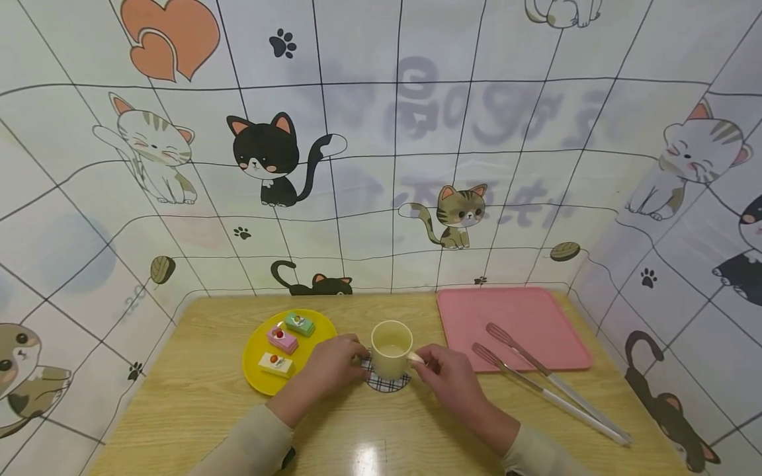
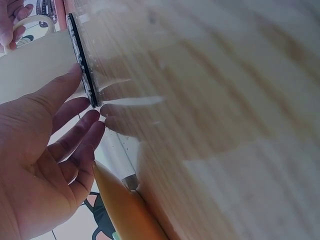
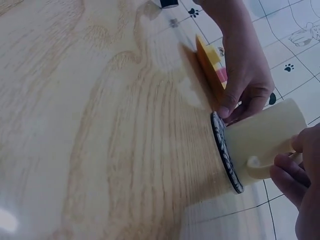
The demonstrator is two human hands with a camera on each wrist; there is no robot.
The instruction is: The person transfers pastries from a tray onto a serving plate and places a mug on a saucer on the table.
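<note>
A cream mug (image 1: 391, 340) stands upright on a round black-and-white checked coaster (image 1: 387, 385) in the middle of the table. My right hand (image 1: 452, 382) pinches the mug's handle (image 3: 257, 169) on its right side. On the left, my left hand (image 1: 333, 363) holds the coaster's edge between thumb and fingertips. The left wrist view shows its thumb on the coaster's upper face and the other fingertips by the rim. Whether those fingers touch the mug's far side is hidden. The coaster (image 3: 227, 155) lies flat on the wood in the right wrist view.
Left of the mug, a yellow plate (image 1: 254, 360) bears green, pink and cream toy cakes (image 1: 276, 364). A pink tray (image 1: 506, 307) lies at the back right, and metal tongs (image 1: 559, 390) with whisk-shaped ends rest across its front edge. Cat-patterned cloth walls (image 1: 369, 198) surround the wooden table.
</note>
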